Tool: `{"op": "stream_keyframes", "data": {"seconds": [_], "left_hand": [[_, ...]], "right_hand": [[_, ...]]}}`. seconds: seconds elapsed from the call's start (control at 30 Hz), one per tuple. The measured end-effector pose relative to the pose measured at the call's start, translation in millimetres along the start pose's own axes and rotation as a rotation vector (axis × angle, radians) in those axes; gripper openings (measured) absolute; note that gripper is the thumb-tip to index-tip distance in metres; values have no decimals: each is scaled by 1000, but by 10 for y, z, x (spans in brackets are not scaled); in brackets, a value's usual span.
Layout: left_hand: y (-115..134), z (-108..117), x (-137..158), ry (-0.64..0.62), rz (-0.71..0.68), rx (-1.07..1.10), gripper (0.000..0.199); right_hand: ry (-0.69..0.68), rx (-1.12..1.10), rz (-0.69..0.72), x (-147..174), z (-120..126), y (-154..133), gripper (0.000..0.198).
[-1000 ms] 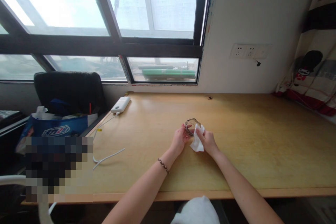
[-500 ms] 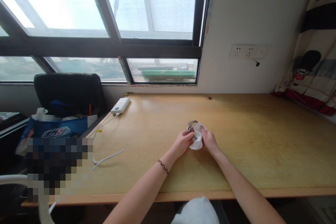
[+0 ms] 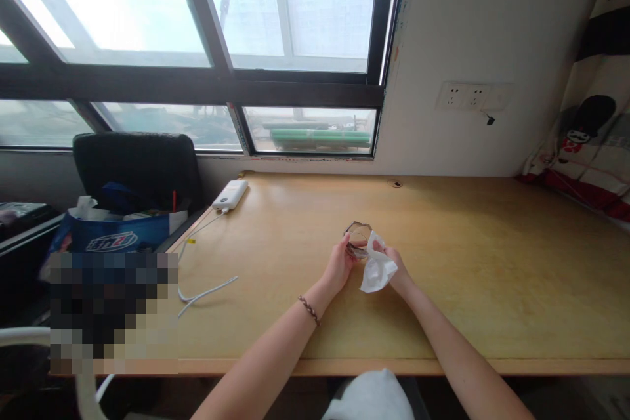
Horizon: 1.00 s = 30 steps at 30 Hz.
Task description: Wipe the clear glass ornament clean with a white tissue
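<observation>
Daylight from the window is falling across a wooden desk, above which two bare hands are meeting near the middle. Fingers of the left hand are closing around the near left side of a pair of glasses, pinching the frame so that it is being held just clear of the desk. Fingers of the right hand are gripping a white tissue and pressing its upper corner against the right side of the glasses (the exact fingertip contact is being hidden by the tissue). Both hands are therefore grasping, neither one lying slack.

The glasses are sitting directly beyond the fingertips of both hands, between them and slightly toward the window, with their long axis running roughly left to right across the view. The left hand is supporting them; the right hand is touching them only through the tissue, most of which is hanging down toward the desk.

Further out, a white power bank is lying near the far left corner of the desk, its cable trailing along the left edge. A black chair carrying a blue bag is standing to the left, and wall sockets are showing at right.
</observation>
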<state>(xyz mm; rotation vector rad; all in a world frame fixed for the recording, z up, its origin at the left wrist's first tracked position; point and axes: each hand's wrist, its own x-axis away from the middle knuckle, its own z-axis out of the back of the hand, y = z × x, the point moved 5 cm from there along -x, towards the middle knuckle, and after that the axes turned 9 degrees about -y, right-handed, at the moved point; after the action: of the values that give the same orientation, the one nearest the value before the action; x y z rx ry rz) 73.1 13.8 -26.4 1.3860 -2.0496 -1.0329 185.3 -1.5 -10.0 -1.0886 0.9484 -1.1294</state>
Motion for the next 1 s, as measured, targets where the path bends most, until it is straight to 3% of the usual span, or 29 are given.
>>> {"op": "stream_keyframes", "data": {"seconds": [0.17,0.27,0.37,0.47,0.63,0.77,0.87,1.0], "left_hand": [[54,-20,40,-1,-53,-29,43],[34,7,55,7,-20,-166,42],[30,39,63,10,-31,-368,38],[46,66,61,18,-92,-435,36],[-38,117,10,-18,-17,-349,46],[-113,86,-14,-63,45,-289,53],[-104,-13,-11,-122,22,-261,45],[-24,-147,8,-171,-73,-242,45]], "right_hand": [[81,189,102,51,110,-30,48],[115,204,99,50,160,-24,47],[121,271,102,45,160,-53,44],[60,290,107,41,101,-85,37],[-45,195,26,9,20,-13,27],[86,91,-47,-9,105,123,24],[162,-57,-133,-8,157,235,27],[114,-279,-178,-20,129,284,30]]}}
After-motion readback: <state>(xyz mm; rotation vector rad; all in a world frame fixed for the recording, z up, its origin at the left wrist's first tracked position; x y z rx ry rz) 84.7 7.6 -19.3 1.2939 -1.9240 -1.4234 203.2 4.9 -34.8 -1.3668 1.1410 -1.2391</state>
